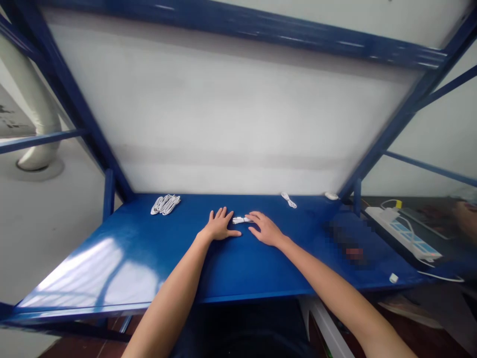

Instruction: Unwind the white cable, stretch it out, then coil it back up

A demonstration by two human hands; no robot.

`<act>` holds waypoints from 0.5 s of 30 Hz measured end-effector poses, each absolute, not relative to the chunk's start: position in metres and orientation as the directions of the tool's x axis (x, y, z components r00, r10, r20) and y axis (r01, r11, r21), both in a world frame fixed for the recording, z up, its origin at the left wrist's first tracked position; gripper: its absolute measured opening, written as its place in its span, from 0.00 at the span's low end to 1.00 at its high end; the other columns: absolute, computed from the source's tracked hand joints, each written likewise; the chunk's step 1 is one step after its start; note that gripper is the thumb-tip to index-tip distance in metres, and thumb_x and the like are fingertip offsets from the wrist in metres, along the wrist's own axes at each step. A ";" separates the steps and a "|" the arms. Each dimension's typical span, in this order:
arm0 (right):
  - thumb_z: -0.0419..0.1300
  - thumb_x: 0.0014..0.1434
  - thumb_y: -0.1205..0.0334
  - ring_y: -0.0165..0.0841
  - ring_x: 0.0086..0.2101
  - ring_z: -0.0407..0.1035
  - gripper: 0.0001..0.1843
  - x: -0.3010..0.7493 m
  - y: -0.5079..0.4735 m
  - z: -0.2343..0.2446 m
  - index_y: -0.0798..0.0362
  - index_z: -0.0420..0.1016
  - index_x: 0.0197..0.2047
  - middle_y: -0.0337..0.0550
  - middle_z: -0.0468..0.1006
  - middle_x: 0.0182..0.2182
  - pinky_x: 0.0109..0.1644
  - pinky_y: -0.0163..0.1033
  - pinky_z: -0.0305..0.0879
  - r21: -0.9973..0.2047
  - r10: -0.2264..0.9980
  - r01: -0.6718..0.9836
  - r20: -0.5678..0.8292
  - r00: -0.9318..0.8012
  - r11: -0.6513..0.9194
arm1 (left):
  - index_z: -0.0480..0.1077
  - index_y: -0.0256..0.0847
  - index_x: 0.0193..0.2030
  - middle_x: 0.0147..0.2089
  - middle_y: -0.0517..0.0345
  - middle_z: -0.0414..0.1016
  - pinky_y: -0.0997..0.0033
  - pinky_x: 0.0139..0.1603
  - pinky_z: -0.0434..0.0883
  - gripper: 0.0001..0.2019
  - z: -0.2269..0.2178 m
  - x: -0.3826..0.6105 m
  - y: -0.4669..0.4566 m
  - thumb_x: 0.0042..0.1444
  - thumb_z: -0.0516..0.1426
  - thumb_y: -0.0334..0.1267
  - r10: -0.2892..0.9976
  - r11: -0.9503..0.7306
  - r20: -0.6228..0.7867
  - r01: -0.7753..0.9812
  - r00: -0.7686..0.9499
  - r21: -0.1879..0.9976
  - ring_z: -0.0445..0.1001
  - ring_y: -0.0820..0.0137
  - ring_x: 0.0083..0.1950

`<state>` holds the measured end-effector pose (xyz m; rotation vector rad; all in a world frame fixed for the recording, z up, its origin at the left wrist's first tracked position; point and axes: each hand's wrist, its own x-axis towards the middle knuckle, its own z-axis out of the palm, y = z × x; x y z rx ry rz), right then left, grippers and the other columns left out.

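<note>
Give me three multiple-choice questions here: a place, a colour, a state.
1. Where is the small white bundled cable?
A) Between the left hand and right hand
B) On the floor
C) Under the bench

2. What colour is the painted metal bench top?
A) Green
B) Blue
C) Grey

3. How is the left hand?
A) Clenched in a fist
B) Lifting a cable
C) Open on the bench

1 A: it lies between them.
2 B: blue covers the top.
3 C: its fingers lie spread.
</note>
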<state>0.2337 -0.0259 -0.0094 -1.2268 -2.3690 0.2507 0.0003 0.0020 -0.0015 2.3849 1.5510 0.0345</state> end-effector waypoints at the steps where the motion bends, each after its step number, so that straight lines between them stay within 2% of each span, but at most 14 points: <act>1: 0.49 0.64 0.54 0.41 0.56 0.61 0.23 0.231 -0.026 -0.009 0.46 0.65 0.61 0.46 0.65 0.59 0.59 0.49 0.59 -0.337 0.795 0.722 0.310 -0.521 0.604 | 0.44 0.39 0.71 0.72 0.39 0.34 0.45 0.67 0.34 0.55 -0.001 0.000 0.002 0.43 0.48 0.74 0.898 -0.375 -0.139 0.891 0.418 0.257 0.31 0.52 0.72; 7: 0.48 0.65 0.63 0.37 0.45 0.68 0.18 0.231 -0.020 -0.015 0.47 0.75 0.52 0.43 0.77 0.46 0.50 0.43 0.65 -0.300 0.785 0.740 0.390 -0.481 0.602 | 0.43 0.40 0.71 0.72 0.39 0.32 0.43 0.66 0.33 0.55 -0.001 0.000 0.002 0.43 0.48 0.74 0.899 -0.369 -0.149 0.894 0.413 0.253 0.31 0.51 0.72; 11: 0.52 0.62 0.65 0.36 0.40 0.68 0.15 0.234 -0.012 -0.022 0.49 0.78 0.47 0.44 0.79 0.38 0.45 0.40 0.65 -0.246 0.825 0.830 0.428 -0.371 0.501 | 0.44 0.39 0.71 0.72 0.39 0.32 0.44 0.66 0.33 0.55 -0.003 0.000 0.003 0.43 0.49 0.74 0.900 -0.369 -0.142 0.893 0.413 0.258 0.31 0.50 0.72; 15: 0.55 0.60 0.65 0.36 0.38 0.67 0.13 0.247 0.005 -0.022 0.49 0.79 0.44 0.43 0.79 0.35 0.39 0.37 0.62 -0.198 0.874 0.916 0.422 -0.241 0.348 | 0.43 0.39 0.71 0.72 0.39 0.32 0.43 0.66 0.33 0.55 -0.004 0.000 0.003 0.43 0.49 0.73 0.900 -0.370 -0.137 0.892 0.413 0.260 0.31 0.50 0.72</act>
